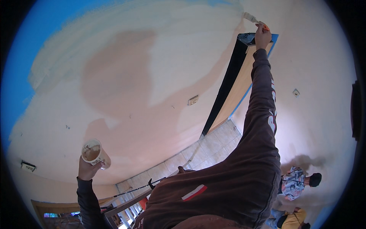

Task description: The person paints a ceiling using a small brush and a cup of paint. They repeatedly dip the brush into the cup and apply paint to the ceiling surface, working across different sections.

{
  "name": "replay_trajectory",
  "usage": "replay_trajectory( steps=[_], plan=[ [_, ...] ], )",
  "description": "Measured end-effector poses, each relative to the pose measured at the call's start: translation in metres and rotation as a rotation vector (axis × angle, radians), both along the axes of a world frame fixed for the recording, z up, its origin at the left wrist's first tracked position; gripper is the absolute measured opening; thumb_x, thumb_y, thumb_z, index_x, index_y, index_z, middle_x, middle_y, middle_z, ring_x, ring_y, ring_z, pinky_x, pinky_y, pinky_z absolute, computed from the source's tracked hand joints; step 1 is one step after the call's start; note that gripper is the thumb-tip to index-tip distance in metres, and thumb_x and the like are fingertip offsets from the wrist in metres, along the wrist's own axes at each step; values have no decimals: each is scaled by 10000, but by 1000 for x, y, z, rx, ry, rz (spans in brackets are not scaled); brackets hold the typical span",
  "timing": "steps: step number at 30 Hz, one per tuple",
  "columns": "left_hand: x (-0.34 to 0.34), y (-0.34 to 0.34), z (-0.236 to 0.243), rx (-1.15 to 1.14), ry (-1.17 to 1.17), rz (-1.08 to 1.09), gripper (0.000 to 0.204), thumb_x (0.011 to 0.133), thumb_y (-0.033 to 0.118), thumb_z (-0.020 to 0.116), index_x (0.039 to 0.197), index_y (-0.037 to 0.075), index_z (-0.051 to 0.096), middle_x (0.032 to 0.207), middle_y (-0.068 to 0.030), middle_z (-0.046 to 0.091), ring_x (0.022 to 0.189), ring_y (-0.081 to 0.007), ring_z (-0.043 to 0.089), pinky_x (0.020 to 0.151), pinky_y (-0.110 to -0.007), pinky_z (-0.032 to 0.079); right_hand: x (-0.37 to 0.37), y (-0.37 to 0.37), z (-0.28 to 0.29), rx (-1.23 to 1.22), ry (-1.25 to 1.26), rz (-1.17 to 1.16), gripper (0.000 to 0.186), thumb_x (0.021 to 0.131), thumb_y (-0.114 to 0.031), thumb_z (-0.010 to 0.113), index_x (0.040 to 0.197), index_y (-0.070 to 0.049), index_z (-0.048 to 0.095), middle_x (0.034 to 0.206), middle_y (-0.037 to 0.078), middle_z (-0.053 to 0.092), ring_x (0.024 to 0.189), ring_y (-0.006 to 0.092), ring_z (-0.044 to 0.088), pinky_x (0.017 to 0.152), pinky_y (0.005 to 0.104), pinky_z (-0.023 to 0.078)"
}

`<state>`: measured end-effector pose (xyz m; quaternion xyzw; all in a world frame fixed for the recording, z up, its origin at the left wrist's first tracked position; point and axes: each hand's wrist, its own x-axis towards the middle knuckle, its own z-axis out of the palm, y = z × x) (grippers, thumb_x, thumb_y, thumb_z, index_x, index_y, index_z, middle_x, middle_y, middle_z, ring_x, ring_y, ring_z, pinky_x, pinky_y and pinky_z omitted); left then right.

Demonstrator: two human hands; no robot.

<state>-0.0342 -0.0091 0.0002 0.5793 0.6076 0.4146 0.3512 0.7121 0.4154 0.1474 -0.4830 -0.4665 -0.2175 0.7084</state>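
Right grip (262, 38), head view: paintbrush (250, 17) juts past it, up and left, near the wall (171, 68); can't tell if it touches. Cup (105, 158) with brownish contents sits at left grip (87, 169). Wall mostly pale, blue at upper left; tiled floor (215, 143) below. Person in patterned shirt (292, 184) lower right. Right fingers closed round brush handle, left curled around cup.

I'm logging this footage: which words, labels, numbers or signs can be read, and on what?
Right sleeve: partial white letters; folds and angle leave no whole word readable.
Sweatshirt patch: white and red, no legible lettering.
Cup: dark marks, too small to read.
Dark wrapping: pale marks, too blurred.
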Motion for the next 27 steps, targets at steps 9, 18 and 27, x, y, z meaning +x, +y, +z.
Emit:
replay_trajectory(
  steps=[9, 18, 27],
  plan=[
    [-4, 3, 0, -5, 65, -34, 599, 671, 66, 879, 1177, -6, 566, 1060, -86, 670, 972, -172, 652, 852, -324, 530, -106, -1, -12, -48, -177, -245, 292, 877, -294, 632, 1079, -113, 739, 820, 216, 647, 838, 372, 619, 736, 460, 513],
    [-5, 2, 2, 29, 127, -39, 622, 664, 72, 882, 1192, -10, 565, 1109, -98, 659, 1020, -193, 639, 902, -337, 510, -125, -31, -6, 239, -42, -42, 226, 932, -243, 633, 1045, -75, 731, 804, 91, 694, 715, 196, 596, 643, 321, 474],
    [5, 6, 7, 7, 86, -52, 591, 665, 59, 881, 1169, -15, 583, 1073, -88, 676, 1002, -191, 646, 898, -340, 516, -95, -3, 10, -67, -182, -279, 323, 907, -306, 604, 1132, -105, 718, 834, 175, 656, 888, 364, 591, 778, 443, 504]
  ],
)
